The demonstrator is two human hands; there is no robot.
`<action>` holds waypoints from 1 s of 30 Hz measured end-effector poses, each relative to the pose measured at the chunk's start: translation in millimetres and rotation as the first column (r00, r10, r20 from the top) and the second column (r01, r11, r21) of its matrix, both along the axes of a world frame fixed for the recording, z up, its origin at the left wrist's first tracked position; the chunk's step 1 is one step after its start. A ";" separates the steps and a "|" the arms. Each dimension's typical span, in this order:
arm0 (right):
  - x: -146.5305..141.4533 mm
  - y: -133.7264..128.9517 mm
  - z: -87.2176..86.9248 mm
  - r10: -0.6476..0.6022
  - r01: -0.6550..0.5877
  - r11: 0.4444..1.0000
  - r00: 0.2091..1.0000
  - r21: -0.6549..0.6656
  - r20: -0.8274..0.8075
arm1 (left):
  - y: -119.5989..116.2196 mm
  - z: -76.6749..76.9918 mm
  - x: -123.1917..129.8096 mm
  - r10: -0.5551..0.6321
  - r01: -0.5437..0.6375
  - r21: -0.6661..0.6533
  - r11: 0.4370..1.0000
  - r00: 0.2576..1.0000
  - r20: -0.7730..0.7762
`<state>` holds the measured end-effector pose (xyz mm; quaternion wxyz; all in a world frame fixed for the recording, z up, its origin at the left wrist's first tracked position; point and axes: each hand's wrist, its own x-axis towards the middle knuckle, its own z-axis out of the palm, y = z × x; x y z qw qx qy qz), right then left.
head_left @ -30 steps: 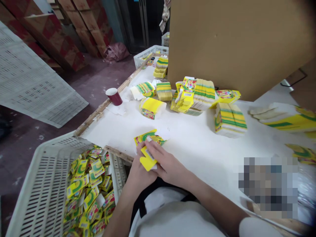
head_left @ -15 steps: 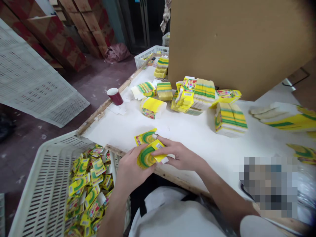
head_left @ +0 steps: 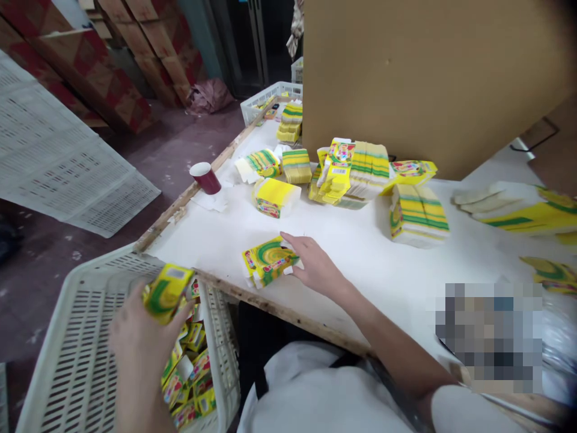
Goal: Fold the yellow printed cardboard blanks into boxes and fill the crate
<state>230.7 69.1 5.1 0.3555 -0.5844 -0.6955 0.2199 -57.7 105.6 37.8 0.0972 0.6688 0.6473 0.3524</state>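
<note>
My left hand (head_left: 146, 331) is closed on a small yellow and green printed box (head_left: 167, 293), held over the white slatted crate (head_left: 85, 325). Inside that crate lie many similar small boxes (head_left: 198, 367). At the table's front edge my right hand (head_left: 315, 261) has its thumb and fingers around the right end of a short stack of printed cartons (head_left: 268, 260). White flaps stick out at both ends of this stack. It rests on the white tabletop (head_left: 216, 240).
More bundles of flat cartons (head_left: 419, 216) stand along the back of the table, before a large brown cardboard panel (head_left: 428, 78). A dark red cup (head_left: 205, 178) stands at the left edge. Stacked white crates (head_left: 67, 144) are on the floor to the left.
My left hand has moved left and down from the table to above the crate, carrying the box. My right hand has let go of that box and now grips the stack of cartons.
</note>
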 end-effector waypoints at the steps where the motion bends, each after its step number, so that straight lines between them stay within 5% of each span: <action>1: 2.1 3.8 -2.8 -0.006 0.007 1.000 0.996 -0.020 0.092 | 1.4 -0.5 -10.6 0.111 -0.112 -0.001 0.994 0.990 -0.082; 3: 3.1 9.4 -6.4 -0.006 0.016 0.999 0.980 -0.047 0.201 | 2.0 -3.9 -22.2 0.215 -0.216 0.015 0.976 0.955 -0.203; 7: -0.7 11.7 -2.4 -0.025 0.034 0.999 0.966 -0.033 0.257 | 1.3 -21.3 -10.7 -0.003 0.003 -0.056 0.998 1.000 0.002; 10: -1.1 8.0 5.4 -0.045 0.049 0.999 0.973 -0.013 0.225 | -0.1 -30.6 18.5 -0.144 0.170 -0.074 0.983 0.953 0.267; 12: 0.0 5.3 9.0 -0.052 0.054 0.999 0.982 -0.005 0.180 | -3.1 -30.6 42.6 -0.242 0.293 -0.047 0.955 0.860 0.448; 16: 1.9 3.3 11.6 -0.068 0.067 0.998 0.997 0.013 0.041 | -11.5 -27.5 89.6 -0.332 0.450 0.059 0.891 0.558 0.760; 19: -0.5 2.1 15.2 -0.068 0.068 0.998 0.988 -0.008 -0.141 | -16.4 -28.8 118.5 -0.295 0.420 0.115 0.900 0.395 0.870; 23: -14.7 -6.1 23.2 0.028 -0.048 0.998 0.931 -0.047 -0.365 | -20.6 -24.0 146.6 -0.233 0.406 0.107 0.907 0.276 0.933; 27: -36.7 -17.8 21.9 0.105 -0.193 0.979 0.754 -0.065 -0.649 | -18.5 -10.6 157.8 -0.236 0.332 0.205 0.921 0.056 0.970; 30: -46.0 -21.6 15.0 0.084 -0.209 0.975 0.677 -0.081 -0.732 | -13.7 -7.5 154.1 -0.230 0.264 0.211 0.941 0.042 0.972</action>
